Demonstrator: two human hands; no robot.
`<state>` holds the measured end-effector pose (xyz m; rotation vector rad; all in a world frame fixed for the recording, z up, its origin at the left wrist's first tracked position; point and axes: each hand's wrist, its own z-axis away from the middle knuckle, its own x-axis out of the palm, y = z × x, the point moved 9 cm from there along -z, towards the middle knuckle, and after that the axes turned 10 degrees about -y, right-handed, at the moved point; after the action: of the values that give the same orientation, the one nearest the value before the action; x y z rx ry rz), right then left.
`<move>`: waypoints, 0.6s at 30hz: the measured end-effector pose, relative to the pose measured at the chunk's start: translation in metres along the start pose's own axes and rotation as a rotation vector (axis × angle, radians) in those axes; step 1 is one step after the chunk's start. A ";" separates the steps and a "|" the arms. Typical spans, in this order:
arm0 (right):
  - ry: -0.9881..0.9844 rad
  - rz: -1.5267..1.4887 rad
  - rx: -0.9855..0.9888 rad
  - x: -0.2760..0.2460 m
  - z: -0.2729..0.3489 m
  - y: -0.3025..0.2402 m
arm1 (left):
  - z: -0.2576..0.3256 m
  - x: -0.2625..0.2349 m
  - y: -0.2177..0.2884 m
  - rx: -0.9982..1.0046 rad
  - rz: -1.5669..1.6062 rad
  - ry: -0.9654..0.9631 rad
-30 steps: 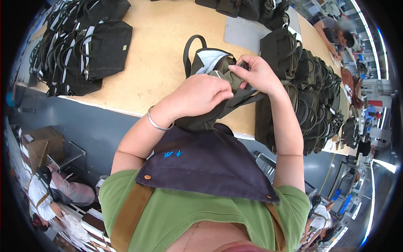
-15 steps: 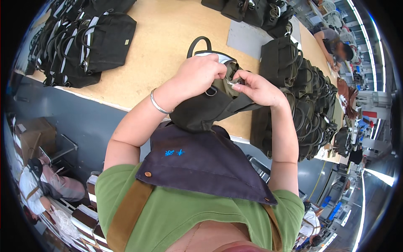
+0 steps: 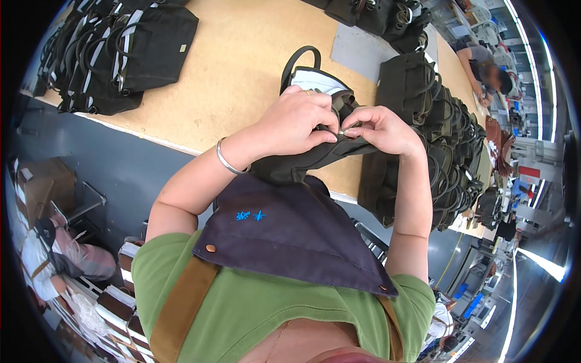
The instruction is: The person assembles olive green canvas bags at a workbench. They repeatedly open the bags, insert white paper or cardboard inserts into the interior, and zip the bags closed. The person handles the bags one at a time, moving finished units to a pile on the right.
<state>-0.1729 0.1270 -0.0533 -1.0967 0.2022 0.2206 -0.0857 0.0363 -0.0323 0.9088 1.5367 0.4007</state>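
A dark olive handbag (image 3: 284,167) rests at the table's near edge, in front of my apron. Its looped handle (image 3: 301,53) stands up on the far side, beside a white panel (image 3: 315,79). With fingers pinched together, my left hand (image 3: 295,123) grips the rim of the bag's opening. My right hand (image 3: 385,132) pinches the same rim just to the right, thumb against forefinger. The fingertips of both nearly meet over a small pale bit whose kind I cannot make out. Most of the bag's inside is hidden behind the hands.
Piled dark handbags (image 3: 417,115) stand close by my right forearm. More black handbags (image 3: 154,51) lie at the table's far left, others (image 3: 369,18) at the back. A grey sheet (image 3: 361,47) lies on the wooden table (image 3: 236,66). A co-worker (image 3: 484,69) leans at the far right.
Both hands have come closer together and slightly nearer to me at the bag's rim. The olive lining at the opening is now more covered, and the white panel shows more.
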 end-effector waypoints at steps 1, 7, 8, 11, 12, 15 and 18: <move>-0.007 0.035 0.002 0.001 -0.001 -0.002 | 0.001 0.000 -0.001 -0.012 0.016 0.003; -0.020 0.051 -0.045 -0.001 -0.003 -0.004 | 0.002 0.000 -0.002 0.005 0.020 0.046; -0.012 0.009 -0.039 -0.002 -0.003 0.000 | 0.002 0.001 -0.002 0.000 0.031 0.036; -0.039 0.072 -0.007 -0.001 -0.005 0.001 | 0.002 0.002 -0.004 -0.024 0.061 0.012; -0.056 0.124 0.006 0.000 -0.006 0.000 | 0.002 0.003 -0.005 -0.037 0.070 0.006; -0.088 0.141 0.013 0.003 -0.007 -0.006 | 0.002 0.003 -0.006 -0.069 0.093 -0.005; -0.125 0.160 -0.023 0.004 -0.006 -0.012 | 0.002 0.004 -0.008 -0.072 0.110 0.018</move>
<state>-0.1666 0.1173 -0.0468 -1.0862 0.1757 0.4345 -0.0864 0.0333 -0.0411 0.9381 1.4827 0.5416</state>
